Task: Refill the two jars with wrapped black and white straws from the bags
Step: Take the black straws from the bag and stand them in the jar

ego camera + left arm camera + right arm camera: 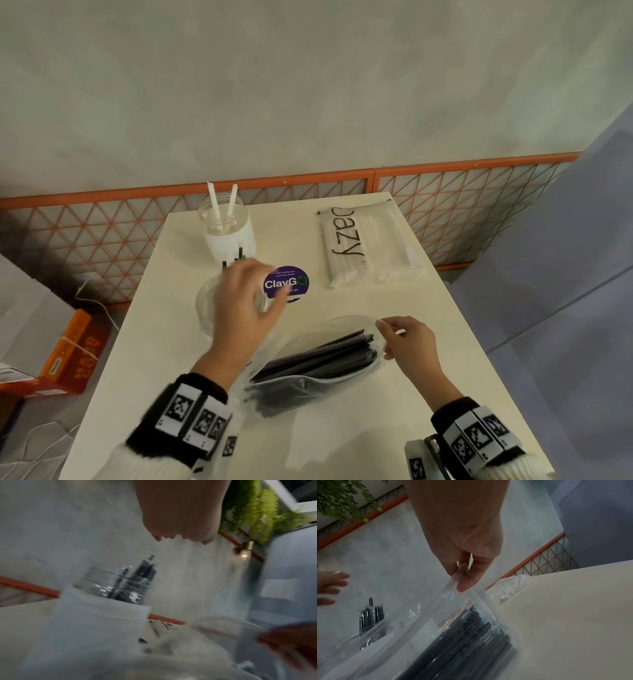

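Clear plastic, pinched between thumb and fingertips, is what the right hand (409,346) holds: the raised mouth edge of the bag of black straws (318,363), seen close in the right wrist view (453,635). The bag lies on the cream table (428,394) just to the left of that hand, its straws packed lengthwise and their ends pointing toward the pinching fingers (467,582).

The left hand (245,305) hovers with fingers spread and relaxed, gripping nothing, above the near jar (205,305). That jar sits directly under and ahead of the palm, and black straws (142,577) stand in it, their tips poking out past the fingertips. Further beyond the left hand stands the far jar (227,226), holding two white straws (222,202). Beyond the right hand, well apart from it, lies the bag of white straws (370,246). A round purple sticker (287,283) lies on the table just right of the left hand's fingers.
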`<state>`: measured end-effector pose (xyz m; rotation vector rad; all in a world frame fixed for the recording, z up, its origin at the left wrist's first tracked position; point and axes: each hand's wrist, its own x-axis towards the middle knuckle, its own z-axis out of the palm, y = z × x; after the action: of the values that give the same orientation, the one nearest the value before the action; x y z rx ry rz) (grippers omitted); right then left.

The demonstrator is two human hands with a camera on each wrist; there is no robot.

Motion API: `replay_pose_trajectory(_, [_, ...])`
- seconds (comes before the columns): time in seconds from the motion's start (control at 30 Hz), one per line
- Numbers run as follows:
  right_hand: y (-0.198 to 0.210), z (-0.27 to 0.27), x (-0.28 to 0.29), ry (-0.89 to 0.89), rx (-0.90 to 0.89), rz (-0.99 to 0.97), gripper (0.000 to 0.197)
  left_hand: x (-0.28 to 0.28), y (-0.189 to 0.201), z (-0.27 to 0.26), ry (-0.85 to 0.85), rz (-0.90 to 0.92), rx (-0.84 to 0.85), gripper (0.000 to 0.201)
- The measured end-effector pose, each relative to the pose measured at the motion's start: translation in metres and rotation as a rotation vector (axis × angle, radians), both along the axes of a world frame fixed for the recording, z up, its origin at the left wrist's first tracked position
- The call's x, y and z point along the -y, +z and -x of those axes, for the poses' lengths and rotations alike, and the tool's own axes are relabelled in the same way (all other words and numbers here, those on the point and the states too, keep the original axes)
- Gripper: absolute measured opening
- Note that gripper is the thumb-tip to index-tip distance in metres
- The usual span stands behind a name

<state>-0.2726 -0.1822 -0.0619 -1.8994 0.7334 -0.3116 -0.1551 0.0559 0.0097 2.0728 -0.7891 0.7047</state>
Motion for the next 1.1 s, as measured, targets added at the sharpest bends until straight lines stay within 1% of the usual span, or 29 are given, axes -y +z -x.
replay_pose_trajectory(0.03, [0.000, 0.000, 0.000, -0.001, 0.003, 0.005, 0.008, 0.014, -0.007, 0.010, -0.153, -0.042, -0.010, 0.024])
replay_pose_trajectory(0.07, [-0.001, 0.000, 0.000, -0.001, 0.007, 0.012, 0.009, 0.027, -0.016, 0.019, -0.289, -0.132, -0.076, 0.018])
replay_pose_trajectory(0.1, [-0.001, 0.000, 0.000, 0.000, 0.010, 0.017, 0.009, 0.039, -0.028, 0.026, -0.380, -0.255, -0.195, 0.016])
replay_pose_trajectory(0.13, [-0.001, 0.000, 0.000, 0.003, 0.011, 0.021, 0.009, 0.049, -0.042, 0.032, -0.420, -0.394, -0.336, 0.016])
replay_pose_trajectory(0.17, [-0.001, 0.000, -0.001, 0.009, 0.011, 0.024, 0.009, 0.056, -0.056, 0.035, -0.419, -0.541, -0.462, 0.023])
replay_pose_trajectory(0.2, [-0.001, 0.000, -0.001, 0.015, 0.006, 0.028, 0.009, 0.062, -0.069, 0.036, -0.396, -0.688, -0.572, 0.036])
replay_pose_trajectory(0.23, [-0.001, 0.000, -0.001, 0.022, -0.002, 0.033, 0.010, 0.064, -0.081, 0.037, -0.369, -0.806, -0.654, 0.049])
replay_pose_trajectory(0.27, [-0.001, 0.000, -0.001, 0.028, -0.011, 0.037, 0.010, 0.066, -0.090, 0.036, -0.343, -0.877, -0.688, 0.058])
replay_pose_trajectory(0.33, [-0.002, 0.001, -0.001, 0.036, -0.022, 0.038, 0.010, 0.068, -0.099, 0.037, -0.270, -0.969, -0.633, 0.062])
replay_pose_trajectory(0.4, [-0.002, 0.001, -0.001, 0.039, -0.033, 0.047, 0.010, 0.068, -0.101, 0.036, -0.217, -1.026, -0.589, 0.058])
replay_pose_trajectory(0.47, [-0.002, 0.002, -0.001, 0.048, -0.040, 0.057, 0.008, 0.067, -0.100, 0.036, -0.220, -0.998, -0.648, 0.053])
replay_pose_trajectory(0.6, [-0.001, 0.003, 0.000, 0.061, -0.034, 0.071, 0.009, 0.062, -0.094, 0.034, -0.276, -0.842, -0.738, 0.048])
replay_pose_trajectory(0.7, [-0.002, 0.002, 0.002, 0.054, -0.027, 0.064, 0.008, 0.060, -0.081, 0.032, -0.293, -0.750, -0.810, 0.044])
replay_pose_trajectory(0.9, [-0.002, -0.001, 0.001, 0.055, -0.030, 0.059, 0.008, 0.052, -0.058, 0.026, -0.375, -0.567, -0.852, 0.034])
replay_pose_trajectory(0.97, [-0.002, -0.002, 0.001, 0.058, -0.036, 0.058, 0.008, 0.048, -0.051, 0.025, -0.392, -0.484, -0.845, 0.026])
replay_pose_trajectory(1.03, [-0.001, -0.004, 0.000, 0.063, -0.042, 0.052, 0.009, 0.045, -0.043, 0.023, -0.384, -0.391, -0.823, 0.023])
replay_pose_trajectory(1.1, [-0.001, -0.006, -0.001, 0.064, -0.044, 0.048, 0.009, 0.041, -0.033, 0.021, -0.356, -0.288, -0.827, 0.025])
